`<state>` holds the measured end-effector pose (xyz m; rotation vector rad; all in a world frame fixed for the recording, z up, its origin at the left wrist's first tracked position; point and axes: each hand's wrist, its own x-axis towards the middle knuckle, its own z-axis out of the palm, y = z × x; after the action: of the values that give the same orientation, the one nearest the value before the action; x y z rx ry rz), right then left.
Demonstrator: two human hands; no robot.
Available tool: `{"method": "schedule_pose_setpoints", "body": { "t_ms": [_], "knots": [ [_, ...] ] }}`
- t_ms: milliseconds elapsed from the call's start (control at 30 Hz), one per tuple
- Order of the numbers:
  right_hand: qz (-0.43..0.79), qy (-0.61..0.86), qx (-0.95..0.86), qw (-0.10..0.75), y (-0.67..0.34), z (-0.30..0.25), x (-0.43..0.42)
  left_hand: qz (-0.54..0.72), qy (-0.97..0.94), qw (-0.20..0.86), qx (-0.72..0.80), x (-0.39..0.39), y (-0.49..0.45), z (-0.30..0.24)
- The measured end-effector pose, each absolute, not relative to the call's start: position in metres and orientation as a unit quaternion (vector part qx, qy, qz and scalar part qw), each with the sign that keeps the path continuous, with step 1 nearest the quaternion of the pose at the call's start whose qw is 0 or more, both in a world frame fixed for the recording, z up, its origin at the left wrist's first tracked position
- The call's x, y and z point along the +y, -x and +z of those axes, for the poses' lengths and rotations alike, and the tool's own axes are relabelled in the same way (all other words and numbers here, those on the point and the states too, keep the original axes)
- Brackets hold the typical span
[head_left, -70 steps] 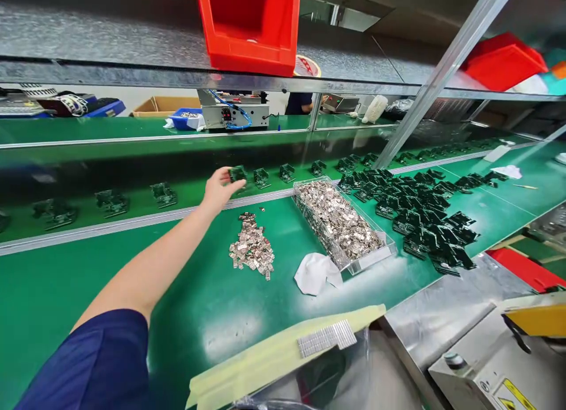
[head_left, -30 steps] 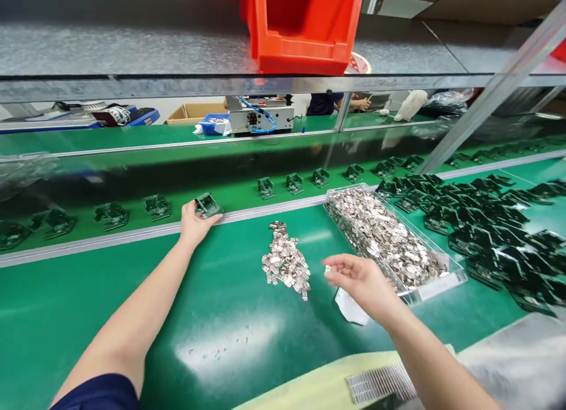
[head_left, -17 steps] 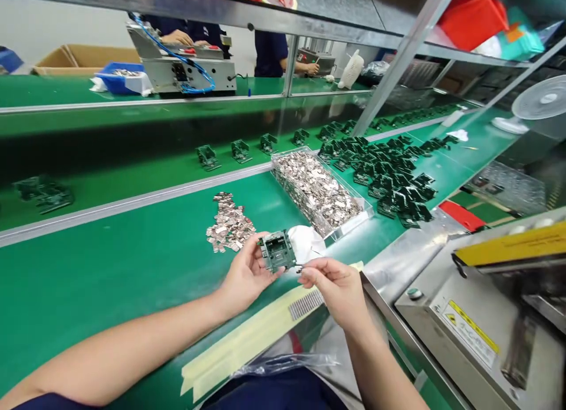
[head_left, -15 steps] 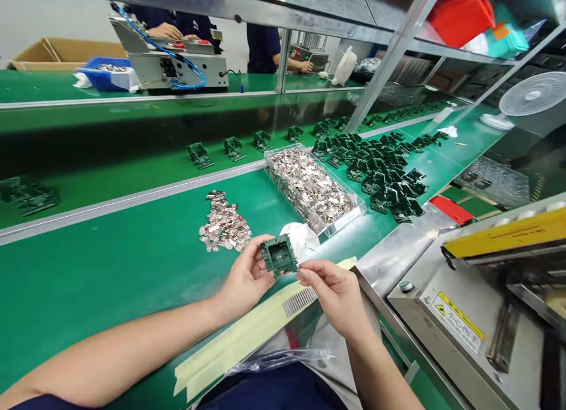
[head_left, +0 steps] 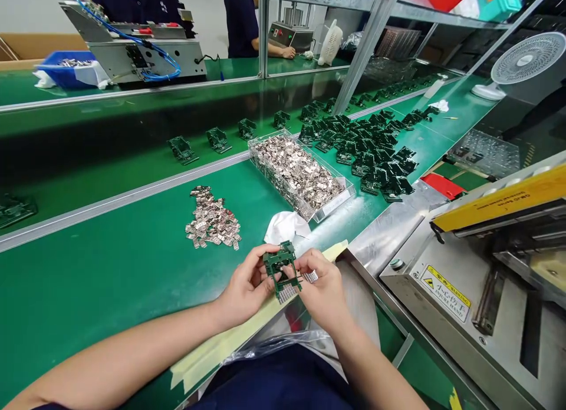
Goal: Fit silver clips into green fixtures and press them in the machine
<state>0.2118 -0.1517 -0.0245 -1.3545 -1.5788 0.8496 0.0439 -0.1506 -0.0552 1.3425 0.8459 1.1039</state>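
Note:
A dark green plastic frame part (head_left: 281, 261) is held up over the front edge of the bench, tilted so that its open side faces me. My left hand (head_left: 247, 283) grips its left side between thumb and fingers. On the right side, my right hand (head_left: 321, 286) has its fingers closed on the frame, the thumb reaching toward its opening. Whether a small piece is pinched there too is hidden. Beyond the hands lie a loose pile of small metal plates (head_left: 214, 221), a crumpled white cloth (head_left: 286, 226) and a clear tray (head_left: 340, 205) full of similar metal plates.
Many green frames (head_left: 371, 151) are heaped at the right. More frames (head_left: 217, 140) stand in a row on the belt. A machine (head_left: 451, 280) with a warning label is close on my right. Co-workers (head_left: 241, 21) are across the line beside a blue-hosed machine (head_left: 163, 59).
The frame has been turned in my hands, so a different side shows. My right hand has moved closer against it. The head view has shifted slightly.

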Motion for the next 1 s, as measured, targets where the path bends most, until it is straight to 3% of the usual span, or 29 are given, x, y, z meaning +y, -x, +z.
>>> {"method": "schedule_pose_setpoints", "body": {
  "t_ms": [200,567,1000],
  "knots": [
    [0.368,0.557,-0.598,0.443,-0.209,-0.033,-0.154,0.468,-0.582,0.517,0.418,-0.152,-0.044,-0.064],
    [0.493,0.504,-0.462,0.538,-0.203,-0.04,-0.159,0.475,-0.525,0.536,0.459,-0.16,-0.051,-0.059],
    [0.495,0.475,-0.413,0.6,-0.211,-0.04,-0.18,0.482,-0.551,0.51,0.452,-0.174,-0.072,-0.044]
  ]
}}
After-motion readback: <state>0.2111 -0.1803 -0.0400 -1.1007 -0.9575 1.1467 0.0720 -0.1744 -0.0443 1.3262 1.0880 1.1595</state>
